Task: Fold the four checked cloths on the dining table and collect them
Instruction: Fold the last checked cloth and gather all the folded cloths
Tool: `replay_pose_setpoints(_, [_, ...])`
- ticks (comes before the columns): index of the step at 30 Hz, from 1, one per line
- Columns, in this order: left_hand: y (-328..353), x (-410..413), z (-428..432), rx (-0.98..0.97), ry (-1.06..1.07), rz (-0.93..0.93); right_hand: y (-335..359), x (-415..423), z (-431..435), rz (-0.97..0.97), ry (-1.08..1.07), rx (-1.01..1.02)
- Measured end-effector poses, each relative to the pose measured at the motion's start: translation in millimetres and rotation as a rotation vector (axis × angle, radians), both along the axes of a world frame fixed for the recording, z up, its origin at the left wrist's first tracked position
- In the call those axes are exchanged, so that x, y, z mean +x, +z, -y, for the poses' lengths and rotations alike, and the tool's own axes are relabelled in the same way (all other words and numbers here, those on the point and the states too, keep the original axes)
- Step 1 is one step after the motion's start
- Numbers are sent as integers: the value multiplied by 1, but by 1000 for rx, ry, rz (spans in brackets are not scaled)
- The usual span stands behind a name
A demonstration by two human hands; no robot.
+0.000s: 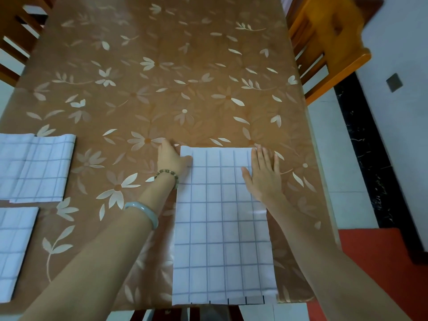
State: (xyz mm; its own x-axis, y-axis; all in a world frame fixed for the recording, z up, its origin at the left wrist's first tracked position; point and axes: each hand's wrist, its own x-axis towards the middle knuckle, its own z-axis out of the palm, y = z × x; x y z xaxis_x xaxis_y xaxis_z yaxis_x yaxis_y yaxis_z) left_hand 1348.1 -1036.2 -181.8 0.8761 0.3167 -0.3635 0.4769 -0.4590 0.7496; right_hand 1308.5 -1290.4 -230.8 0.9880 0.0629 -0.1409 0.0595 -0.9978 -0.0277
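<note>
A white checked cloth [222, 228], folded into a long strip, lies on the table in front of me, its near end hanging over the front edge. My left hand [170, 159] rests at the cloth's far left corner, thumb on the fabric. My right hand [262, 174] lies flat, fingers spread, on the far right part of the cloth. A folded checked cloth [39, 167] sits at the left edge. Below it lies another folded checked cloth [14, 251], partly cut off by the frame.
The table [162, 77] wears a brown cover with pale flowers. Wooden chairs stand at the far right [328, 42] and far left [16, 31]. White floor tiles and a red mat [370, 262] lie to the right of the table.
</note>
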Motion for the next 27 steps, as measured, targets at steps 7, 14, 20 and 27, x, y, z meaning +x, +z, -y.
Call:
replay_pose_setpoints(7, [15,-2,-1,4,13,-64,5,2,0,-18,-22,126])
replay_pose_setpoints(14, [47,-13,-12,-280,-116,135,66,33,11,-127,-608,1187])
replay_pose_setpoints(20, [75,-22,-24,-358,-156,200,89,44,23,-304,-602,1203])
replay_pose_setpoints(27, [90,-28,-43,-237,-128,260,138,27,11,-150,-521,1102])
